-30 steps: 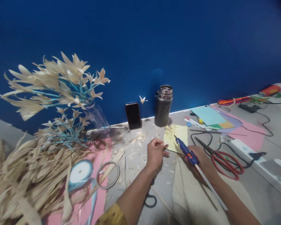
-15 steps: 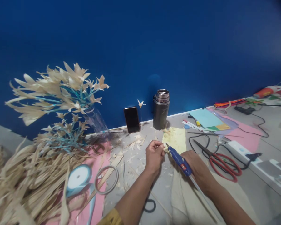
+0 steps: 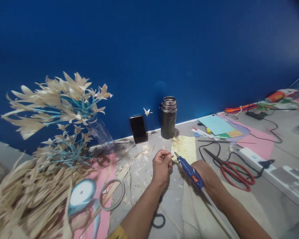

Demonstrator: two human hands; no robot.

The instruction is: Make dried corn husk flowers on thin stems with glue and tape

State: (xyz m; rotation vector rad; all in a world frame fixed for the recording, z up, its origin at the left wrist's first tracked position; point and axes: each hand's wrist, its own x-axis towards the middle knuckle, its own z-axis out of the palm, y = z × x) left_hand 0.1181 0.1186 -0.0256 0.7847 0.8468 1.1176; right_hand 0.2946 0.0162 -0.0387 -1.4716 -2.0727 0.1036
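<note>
My right hand point(image 3: 207, 175) is wrapped round a blue hot glue gun point(image 3: 189, 170), a long glue stick trailing from its back end. Its nozzle points toward the fingertips of my left hand point(image 3: 161, 166), which are pinched together; whatever small piece they hold is too small to make out. Beneath the nozzle lies a stained yellow sheet of paper point(image 3: 185, 147). Pale scraps point(image 3: 144, 152) are scattered on the table beyond my left hand. One small white flower point(image 3: 147, 112) stands on a thin stem between the phone point(image 3: 138, 128) and the open dark flask point(image 3: 168, 118).
At left, husk flowers with blue stems point(image 3: 64, 103) lean in a clear vase point(image 3: 101, 134) above heaped dry husks point(image 3: 27, 199). A ribbon roll point(image 3: 81, 192) and tape ring point(image 3: 112, 195) lie nearby. Red-handled scissors point(image 3: 235, 174), cables and a power strip point(image 3: 264, 167) occupy the right.
The view has shifted slightly. The glue gun stays beside my left fingertips, and both hands keep nearly the same pose.
</note>
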